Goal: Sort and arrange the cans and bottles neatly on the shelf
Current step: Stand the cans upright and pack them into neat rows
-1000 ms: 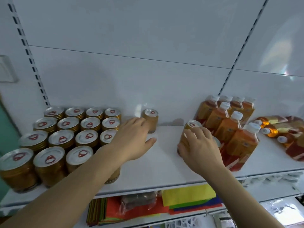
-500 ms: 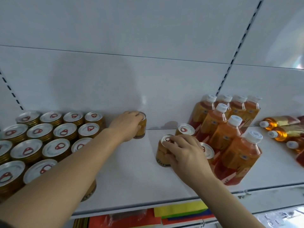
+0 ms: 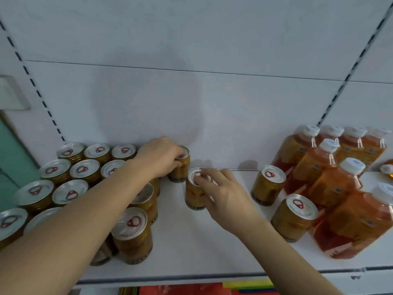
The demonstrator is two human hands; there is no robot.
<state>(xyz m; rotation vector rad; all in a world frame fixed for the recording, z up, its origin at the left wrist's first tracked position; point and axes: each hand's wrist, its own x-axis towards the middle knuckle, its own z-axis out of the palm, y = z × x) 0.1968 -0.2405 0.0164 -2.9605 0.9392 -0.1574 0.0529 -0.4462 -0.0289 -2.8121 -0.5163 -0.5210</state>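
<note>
Several gold cans with silver, red-ringed lids stand in rows (image 3: 85,170) on the left of the white shelf (image 3: 191,252). My left hand (image 3: 161,157) grips a gold can (image 3: 182,167) at the back wall, at the right end of the back row. My right hand (image 3: 221,194) holds another gold can (image 3: 193,193) by its top, just in front and right of the first. Two loose gold cans (image 3: 268,184) (image 3: 294,216) stand further right, beside the upright orange bottles (image 3: 331,179) with white caps.
A bottle lying on its side (image 3: 387,168) shows at the far right edge. Bare shelf lies between the can rows and the two loose cans. Coloured sheets (image 3: 234,289) show on the level below. Slotted uprights run up the back wall on both sides.
My right hand has slid its can leftward, away from the bottles and up behind the left-hand can. My left hand has pushed its can back toward the end of the back row.
</note>
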